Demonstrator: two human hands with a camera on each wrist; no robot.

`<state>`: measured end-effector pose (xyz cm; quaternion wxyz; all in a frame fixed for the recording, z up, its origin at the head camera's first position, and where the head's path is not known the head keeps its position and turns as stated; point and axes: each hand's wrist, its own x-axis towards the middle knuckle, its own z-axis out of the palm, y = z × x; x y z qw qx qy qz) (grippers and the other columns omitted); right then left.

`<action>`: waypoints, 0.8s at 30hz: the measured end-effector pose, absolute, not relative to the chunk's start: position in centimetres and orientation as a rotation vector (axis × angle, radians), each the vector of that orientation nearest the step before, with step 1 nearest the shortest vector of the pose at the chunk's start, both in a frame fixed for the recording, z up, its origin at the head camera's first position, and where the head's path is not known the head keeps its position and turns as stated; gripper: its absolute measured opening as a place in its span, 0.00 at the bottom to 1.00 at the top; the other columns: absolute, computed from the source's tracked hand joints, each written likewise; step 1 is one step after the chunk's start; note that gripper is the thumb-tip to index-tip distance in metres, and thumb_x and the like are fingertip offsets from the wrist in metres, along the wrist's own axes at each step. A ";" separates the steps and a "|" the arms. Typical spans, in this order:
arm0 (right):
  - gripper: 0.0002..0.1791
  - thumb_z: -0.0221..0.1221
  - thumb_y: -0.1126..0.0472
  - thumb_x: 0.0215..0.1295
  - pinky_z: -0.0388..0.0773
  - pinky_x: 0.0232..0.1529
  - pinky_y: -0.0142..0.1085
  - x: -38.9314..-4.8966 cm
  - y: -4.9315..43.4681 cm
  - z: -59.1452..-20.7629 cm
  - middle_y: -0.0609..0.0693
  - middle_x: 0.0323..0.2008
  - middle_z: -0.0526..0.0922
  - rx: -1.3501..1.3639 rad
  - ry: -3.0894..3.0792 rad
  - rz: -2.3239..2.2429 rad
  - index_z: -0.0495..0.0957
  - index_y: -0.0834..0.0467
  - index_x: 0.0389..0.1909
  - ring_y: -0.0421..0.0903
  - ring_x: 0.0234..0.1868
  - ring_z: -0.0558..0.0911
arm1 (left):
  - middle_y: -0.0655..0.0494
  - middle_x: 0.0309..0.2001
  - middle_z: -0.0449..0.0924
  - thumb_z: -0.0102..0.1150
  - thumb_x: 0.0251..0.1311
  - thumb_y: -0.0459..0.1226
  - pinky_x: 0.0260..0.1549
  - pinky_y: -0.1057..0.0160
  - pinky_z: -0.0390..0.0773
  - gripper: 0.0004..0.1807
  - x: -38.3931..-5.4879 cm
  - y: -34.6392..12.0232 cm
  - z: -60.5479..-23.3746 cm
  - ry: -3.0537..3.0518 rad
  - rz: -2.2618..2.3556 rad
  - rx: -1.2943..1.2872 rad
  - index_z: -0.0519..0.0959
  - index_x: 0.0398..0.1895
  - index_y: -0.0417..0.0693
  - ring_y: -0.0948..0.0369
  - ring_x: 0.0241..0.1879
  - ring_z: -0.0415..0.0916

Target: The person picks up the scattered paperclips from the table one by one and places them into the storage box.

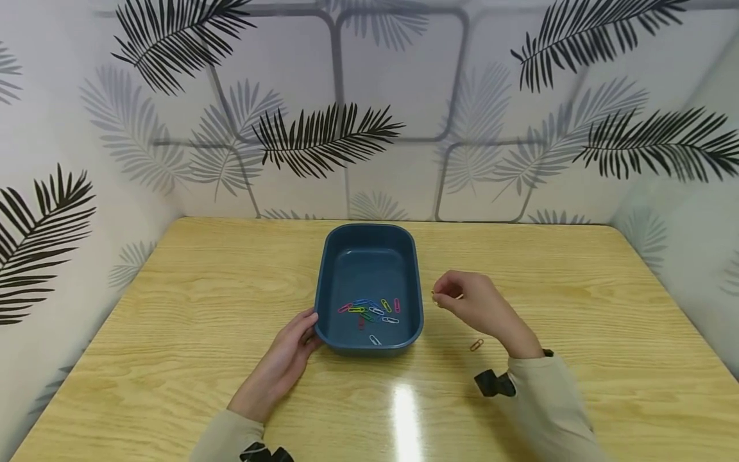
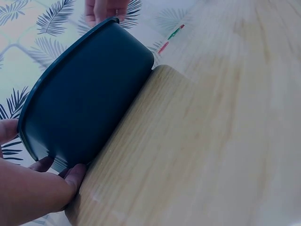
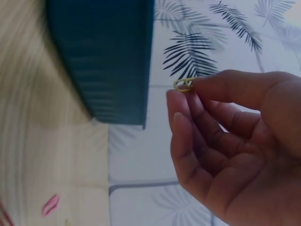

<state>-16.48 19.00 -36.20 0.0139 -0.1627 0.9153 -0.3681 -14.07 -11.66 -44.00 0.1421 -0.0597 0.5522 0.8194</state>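
A dark blue rectangular bin sits on the table with several coloured paper clips lying in its near half. At its near left corner my left hand grips it, thumb at the rim and fingers against the outer wall. To the right of the bin, my right hand pinches a yellow paper clip between thumb and fingertip, above the table and outside the rim. On the table beneath the right forearm lies an orange-brown paper clip.
The wood-grain table meets a leaf-patterned backdrop at the back and sides. A pink paper clip lies on the tabletop in the right wrist view. Glare marks the table's near middle.
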 end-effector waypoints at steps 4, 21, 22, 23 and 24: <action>0.02 0.60 0.67 0.65 0.76 0.33 0.38 -16.8 17.8 -35.6 0.49 0.31 0.82 -0.560 2.832 -1.155 0.79 0.62 0.34 0.45 0.32 0.79 | 0.47 0.56 0.71 0.43 0.73 0.37 0.53 0.64 0.69 0.24 -14.1 -11.8 -44.0 1.598 2.359 -0.165 0.61 0.66 0.30 0.60 0.53 0.68; 0.02 0.61 0.66 0.64 0.77 0.37 0.40 -17.8 13.7 -34.0 0.50 0.33 0.82 -0.537 2.792 -1.296 0.81 0.61 0.36 0.46 0.33 0.79 | 0.46 0.57 0.70 0.42 0.74 0.36 0.53 0.65 0.69 0.24 -14.1 -11.7 -44.1 1.603 2.352 -0.161 0.61 0.67 0.31 0.59 0.54 0.68; 0.02 0.61 0.66 0.64 0.77 0.38 0.40 -17.8 13.5 -33.9 0.50 0.33 0.83 -0.536 2.785 -1.306 0.81 0.61 0.36 0.46 0.33 0.79 | 0.46 0.57 0.70 0.41 0.74 0.36 0.53 0.65 0.69 0.24 -14.1 -11.7 -44.0 1.602 2.353 -0.163 0.61 0.67 0.31 0.59 0.54 0.68; 0.02 0.61 0.66 0.64 0.77 0.38 0.40 -17.8 13.3 -33.9 0.50 0.33 0.83 -0.537 2.778 -1.310 0.81 0.62 0.36 0.46 0.33 0.79 | 0.46 0.57 0.70 0.41 0.74 0.36 0.53 0.65 0.69 0.24 -14.1 -11.7 -44.1 1.600 2.355 -0.167 0.61 0.67 0.31 0.59 0.54 0.68; 0.02 0.62 0.67 0.64 0.78 0.39 0.40 -17.9 13.2 -33.8 0.50 0.33 0.83 -0.536 2.768 -1.311 0.81 0.62 0.36 0.46 0.34 0.80 | 0.46 0.57 0.70 0.42 0.74 0.36 0.52 0.65 0.69 0.24 -14.1 -11.7 -44.1 1.601 2.356 -0.167 0.61 0.67 0.31 0.59 0.54 0.68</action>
